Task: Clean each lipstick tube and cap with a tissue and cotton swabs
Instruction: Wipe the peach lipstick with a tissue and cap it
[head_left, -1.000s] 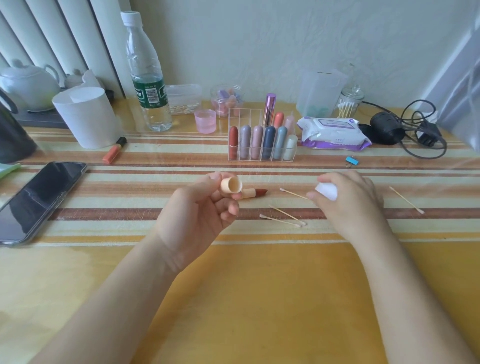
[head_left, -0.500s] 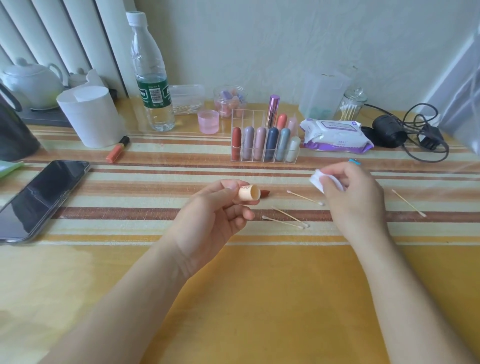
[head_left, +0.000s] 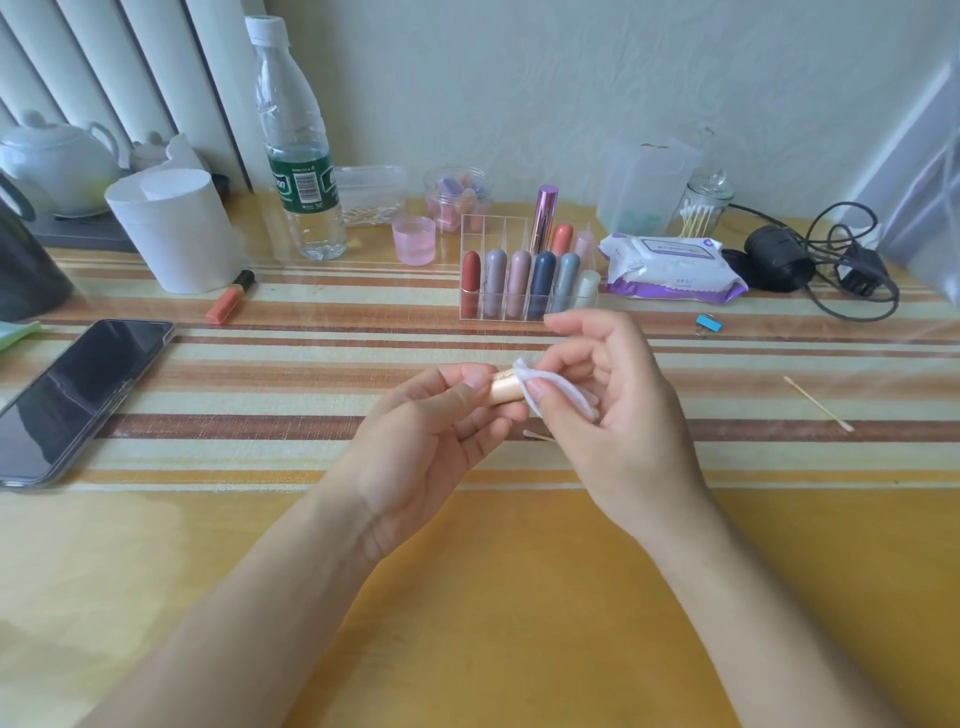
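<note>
Grips the beige lipstick cap (head_left: 506, 391) in the left hand (head_left: 431, 447), fingers curled, between both hands, long axis lying sideways, free end pointing at the right hand (head_left: 618, 415). Pinches a white tissue (head_left: 563, 397) with right thumb and fingers, touching that free end. Likely needs wiping leftward along the axis, right hand nearer.

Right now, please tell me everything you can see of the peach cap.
The cap is a peach cylinder, smooth like plastic, with fine writing along its side. It lies about level. The left hand pinches its left part; the right hand holds a white pad against its right end.
</note>
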